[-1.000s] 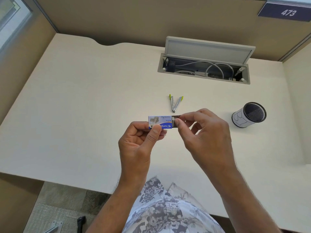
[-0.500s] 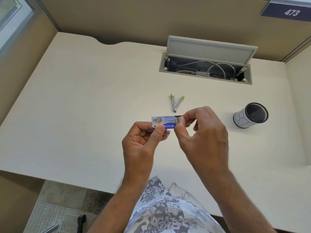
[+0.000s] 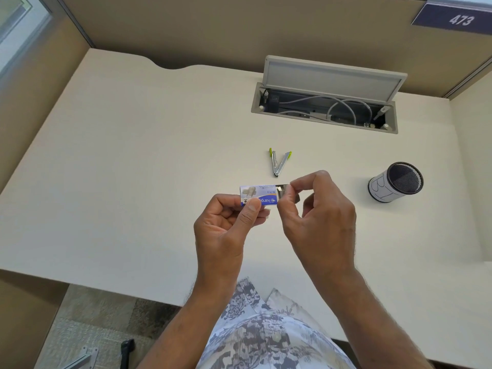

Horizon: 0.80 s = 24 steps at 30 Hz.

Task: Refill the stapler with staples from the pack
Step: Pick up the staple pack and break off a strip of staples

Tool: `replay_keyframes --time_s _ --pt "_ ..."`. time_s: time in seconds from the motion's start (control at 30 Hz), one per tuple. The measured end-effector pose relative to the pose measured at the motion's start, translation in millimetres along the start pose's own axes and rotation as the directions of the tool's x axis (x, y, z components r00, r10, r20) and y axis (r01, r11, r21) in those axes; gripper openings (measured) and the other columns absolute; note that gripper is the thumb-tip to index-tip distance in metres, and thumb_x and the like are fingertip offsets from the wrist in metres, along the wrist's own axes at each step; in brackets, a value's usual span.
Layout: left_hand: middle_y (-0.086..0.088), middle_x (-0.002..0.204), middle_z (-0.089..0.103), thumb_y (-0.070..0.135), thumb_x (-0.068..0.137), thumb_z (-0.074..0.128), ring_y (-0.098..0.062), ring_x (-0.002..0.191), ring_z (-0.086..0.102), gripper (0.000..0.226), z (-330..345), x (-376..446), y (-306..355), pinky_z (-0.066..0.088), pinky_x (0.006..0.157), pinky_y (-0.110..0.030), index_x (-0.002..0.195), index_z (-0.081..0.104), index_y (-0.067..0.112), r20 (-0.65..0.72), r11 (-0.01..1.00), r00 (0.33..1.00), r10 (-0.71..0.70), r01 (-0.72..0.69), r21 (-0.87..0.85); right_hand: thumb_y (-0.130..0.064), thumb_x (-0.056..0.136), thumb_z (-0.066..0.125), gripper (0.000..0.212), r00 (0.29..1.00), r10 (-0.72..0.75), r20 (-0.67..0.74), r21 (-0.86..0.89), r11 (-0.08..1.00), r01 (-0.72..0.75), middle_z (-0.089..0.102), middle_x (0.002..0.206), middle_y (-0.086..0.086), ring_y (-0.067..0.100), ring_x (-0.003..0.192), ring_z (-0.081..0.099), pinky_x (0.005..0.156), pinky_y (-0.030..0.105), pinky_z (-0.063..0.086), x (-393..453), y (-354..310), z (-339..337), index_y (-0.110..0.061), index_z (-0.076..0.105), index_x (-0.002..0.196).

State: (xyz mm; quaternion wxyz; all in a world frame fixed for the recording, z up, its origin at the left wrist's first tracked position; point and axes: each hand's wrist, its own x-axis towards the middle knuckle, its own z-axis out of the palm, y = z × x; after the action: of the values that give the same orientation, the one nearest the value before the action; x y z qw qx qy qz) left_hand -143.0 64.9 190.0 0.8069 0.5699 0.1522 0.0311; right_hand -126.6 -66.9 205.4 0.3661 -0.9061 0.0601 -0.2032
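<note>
Staple pack [image 3: 257,195] held above the bench's [image 3: 133,169] middle, pinched in the left hand [image 3: 226,230] between thumb and curled fingers. Right hand [image 3: 316,217] closed in a fingertip pinch on the metallic strip of staples [image 3: 282,188] showing at the pack's open right end. Stapler [image 3: 278,162] lying hinged wide open on the bench just beyond the pack, toward the far edge. Step in hand, by the look of it: drawing a strip out. Next: lifting it clear unbroken, then seating it in the open channel.

Mesh pen cup [image 3: 396,181] lying on its side near the desk's [image 3: 133,169] right edge; open cable hatch [image 3: 324,107] with cords at the rear edge.
</note>
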Motion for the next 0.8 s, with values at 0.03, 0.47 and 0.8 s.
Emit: replay_keyframes --time_s 0.03,0.47,0.8 --pt "-0.019 0.090 0.081 0.011 0.090 0.075 -0.030 0.078 0.081 0.010 0 0 0 0.063 0.076 -0.030 0.085 0.070 0.018 0.001 1.000 1.000 0.001 -0.001 0.001 -0.011 0.087 0.071 0.008 1.000 0.002 0.013 0.022 1.000 -0.002 0.055 0.071 -0.009 -0.001 0.055 0.041 0.059 0.020 0.034 1 1 0 -0.011 0.063 0.089" --pt "-0.018 0.091 0.082 0.013 0.089 0.076 -0.029 0.078 0.081 0.012 0 1 -1 0.063 0.076 -0.029 0.084 0.071 0.023 0.010 1.000 1.000 0.003 -0.003 -0.002 -0.012 0.093 0.070 0.009 0.992 -0.048 0.121 0.122 0.992 0.033 0.070 0.090 -0.001 0.018 0.053 0.055 0.056 0.013 0.041 6 3 -14 -0.016 0.076 0.099" --pt "-0.019 0.090 0.082 0.013 0.088 0.076 -0.029 0.077 0.080 0.008 0 1 -5 0.063 0.076 -0.030 0.086 0.069 0.016 0.016 1.000 1.000 -0.006 0.006 -0.002 -0.015 0.092 0.072 0.007 0.994 -0.091 0.052 0.094 0.992 0.086 0.071 0.089 -0.004 0.012 0.060 0.060 0.055 0.021 0.046 5 1 -19 -0.015 0.076 0.097"
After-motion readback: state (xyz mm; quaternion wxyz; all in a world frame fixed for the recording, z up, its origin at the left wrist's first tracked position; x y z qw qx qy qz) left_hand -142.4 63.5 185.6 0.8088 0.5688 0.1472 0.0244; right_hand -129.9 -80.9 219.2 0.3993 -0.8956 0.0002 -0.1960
